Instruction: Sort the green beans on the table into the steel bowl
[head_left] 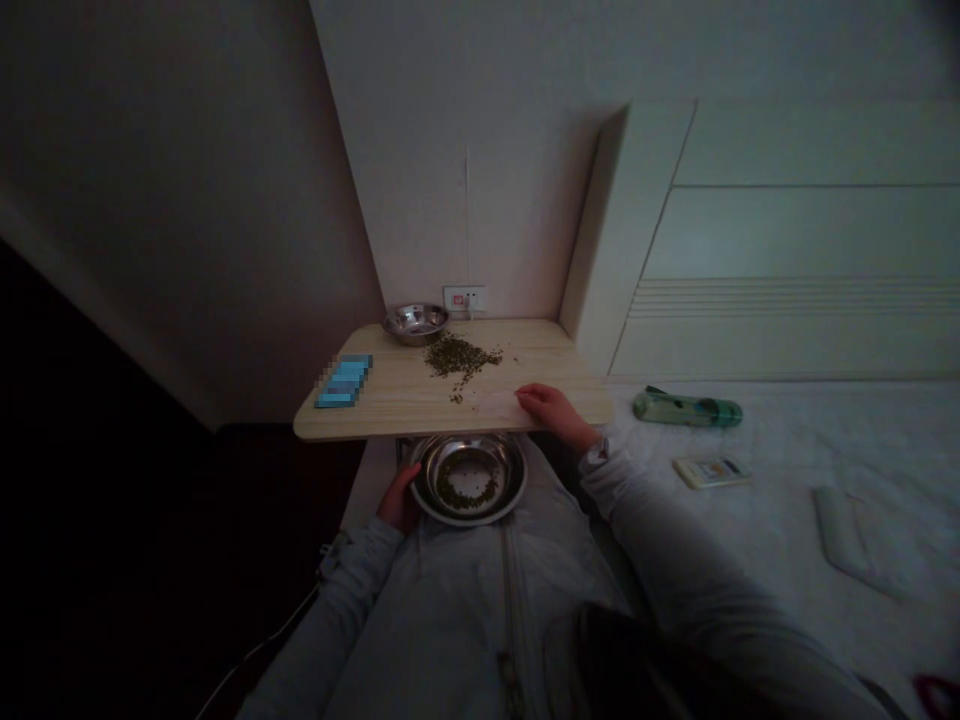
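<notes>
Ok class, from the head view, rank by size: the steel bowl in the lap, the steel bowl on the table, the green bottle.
Largest to smallest: lap steel bowl, though nearness may inflate it; green bottle; table steel bowl.

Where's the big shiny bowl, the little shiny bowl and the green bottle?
Big steel bowl (469,519): head view, near rim.
Small steel bowl (415,338): head view, outer wall.
Green bottle (686,408): head view, middle of its side.

You're in a pale grey long-sleeved jacket (457,620) with a long zip (512,620) running down the front. A small white patch shows at your right cuff (598,455), though in this dim light you can't quite make out what it is.
</notes>
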